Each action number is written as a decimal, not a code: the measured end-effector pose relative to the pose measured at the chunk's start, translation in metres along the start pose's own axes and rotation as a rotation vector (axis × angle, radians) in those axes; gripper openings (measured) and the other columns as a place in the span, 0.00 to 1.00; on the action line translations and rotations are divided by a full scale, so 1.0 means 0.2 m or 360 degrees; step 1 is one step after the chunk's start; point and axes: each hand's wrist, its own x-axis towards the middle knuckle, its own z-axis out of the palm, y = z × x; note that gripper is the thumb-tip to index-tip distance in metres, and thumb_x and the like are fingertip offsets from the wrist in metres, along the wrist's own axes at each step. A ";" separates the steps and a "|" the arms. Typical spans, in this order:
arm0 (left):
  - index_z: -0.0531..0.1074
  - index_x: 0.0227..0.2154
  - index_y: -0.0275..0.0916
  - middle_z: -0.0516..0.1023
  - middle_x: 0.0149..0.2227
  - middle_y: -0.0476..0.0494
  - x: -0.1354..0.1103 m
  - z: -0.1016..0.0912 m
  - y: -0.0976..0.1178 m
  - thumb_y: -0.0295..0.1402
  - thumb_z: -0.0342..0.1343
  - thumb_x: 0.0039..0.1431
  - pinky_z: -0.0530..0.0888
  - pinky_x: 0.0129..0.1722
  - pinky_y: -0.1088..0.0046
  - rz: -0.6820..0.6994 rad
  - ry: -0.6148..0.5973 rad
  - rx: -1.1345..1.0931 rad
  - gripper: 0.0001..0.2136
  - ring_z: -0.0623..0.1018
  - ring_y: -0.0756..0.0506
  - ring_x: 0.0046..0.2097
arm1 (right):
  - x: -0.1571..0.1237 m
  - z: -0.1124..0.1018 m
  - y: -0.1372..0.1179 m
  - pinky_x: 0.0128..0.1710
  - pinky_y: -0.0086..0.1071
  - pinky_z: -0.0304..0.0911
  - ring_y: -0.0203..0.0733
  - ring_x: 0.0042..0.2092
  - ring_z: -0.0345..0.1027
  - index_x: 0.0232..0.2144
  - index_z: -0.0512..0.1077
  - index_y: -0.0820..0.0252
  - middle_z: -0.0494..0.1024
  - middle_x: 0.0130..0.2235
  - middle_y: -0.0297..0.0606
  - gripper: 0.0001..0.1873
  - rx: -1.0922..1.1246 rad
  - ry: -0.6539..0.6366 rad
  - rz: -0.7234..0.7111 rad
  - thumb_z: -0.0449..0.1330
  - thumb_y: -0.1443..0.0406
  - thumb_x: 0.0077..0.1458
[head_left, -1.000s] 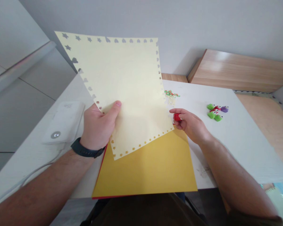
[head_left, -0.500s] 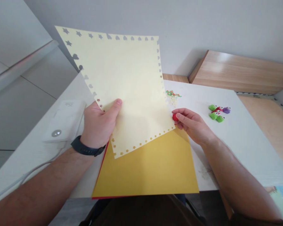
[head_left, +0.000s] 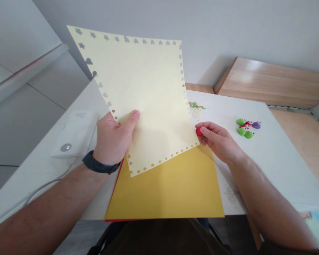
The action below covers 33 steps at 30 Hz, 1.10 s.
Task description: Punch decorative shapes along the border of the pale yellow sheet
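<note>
With the left hand (head_left: 113,141) gripping the sheet (head_left: 149,95) by its left edge, the right hand (head_left: 219,141), pinching the red punch (head_left: 199,132) at centre frame, should meet the border squarely.

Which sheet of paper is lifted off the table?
The pale yellow sheet with punched star and heart borders, held by the left hand; the darker yellow sheet lies flat on the table.

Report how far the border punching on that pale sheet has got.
Done: punched stars and hearts line the edges of the pale sheet. In hand: the left hand holds it up; the right hand holds a red punch at its right edge. Left: the darker yellow sheet looks unpunched.
</note>
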 end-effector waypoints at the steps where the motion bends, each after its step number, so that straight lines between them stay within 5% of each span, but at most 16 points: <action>1: 0.79 0.52 0.40 0.82 0.57 0.45 0.00 0.00 0.00 0.42 0.65 0.64 0.77 0.62 0.57 -0.0005 0.0001 0.0001 0.17 0.81 0.39 0.57 | 0.00 0.00 0.00 0.31 0.33 0.56 0.37 0.34 0.64 0.44 0.78 0.56 0.76 0.36 0.36 0.15 0.0007 -0.0005 0.0001 0.69 0.54 0.59; 33: 0.80 0.51 0.41 0.83 0.54 0.49 0.00 0.00 0.01 0.40 0.65 0.64 0.79 0.60 0.57 0.0031 0.0012 0.0001 0.15 0.82 0.40 0.56 | 0.00 -0.01 0.02 0.32 0.33 0.56 0.37 0.34 0.62 0.45 0.78 0.55 0.74 0.36 0.35 0.15 -0.0090 -0.0028 -0.0030 0.69 0.54 0.60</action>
